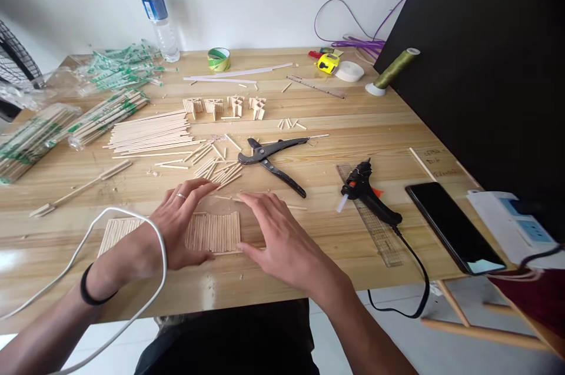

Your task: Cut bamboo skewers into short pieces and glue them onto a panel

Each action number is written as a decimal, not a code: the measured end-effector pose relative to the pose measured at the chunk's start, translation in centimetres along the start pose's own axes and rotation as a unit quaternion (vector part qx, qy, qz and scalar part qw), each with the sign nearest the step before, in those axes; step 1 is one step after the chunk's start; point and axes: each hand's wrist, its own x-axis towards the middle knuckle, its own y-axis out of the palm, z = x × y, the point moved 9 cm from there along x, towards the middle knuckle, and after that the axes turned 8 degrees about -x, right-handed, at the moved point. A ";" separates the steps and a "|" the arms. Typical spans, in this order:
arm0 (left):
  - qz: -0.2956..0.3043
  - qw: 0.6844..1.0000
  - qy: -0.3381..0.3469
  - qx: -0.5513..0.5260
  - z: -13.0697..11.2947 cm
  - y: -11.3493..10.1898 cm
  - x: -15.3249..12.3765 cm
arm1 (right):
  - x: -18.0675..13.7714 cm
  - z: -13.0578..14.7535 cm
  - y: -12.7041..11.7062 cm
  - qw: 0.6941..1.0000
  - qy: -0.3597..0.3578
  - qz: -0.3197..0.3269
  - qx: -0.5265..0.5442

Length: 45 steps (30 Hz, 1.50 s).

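Observation:
A small flat panel of glued wooden sticks (213, 232) lies on the wooden table (309, 257) near its front edge. My left hand (176, 225) lies flat on the panel's left side, fingers spread, with a ring on one finger. My right hand (278, 234) rests open at the panel's right edge, thumb against its lower corner. A second stick panel (118, 229) sits just left of my left wrist. A white cable (132, 216) loops over my left forearm.
Black cutters (269, 157) lie behind the hands among cut stick pieces (220, 172). A black glue gun (366, 189) rests on a ruler (375, 228) to the right, beside a phone (454, 228). Long sticks (150, 130), wrapped chopsticks (101, 116), a bottle (156, 10), tape (218, 59) and thread (392, 69) stand farther back.

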 end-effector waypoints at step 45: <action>-0.043 0.990 0.047 -0.130 1.5 0.2 3.7 | 0.5 -1.9 -2.6 0.985 0.024 -0.168 0.034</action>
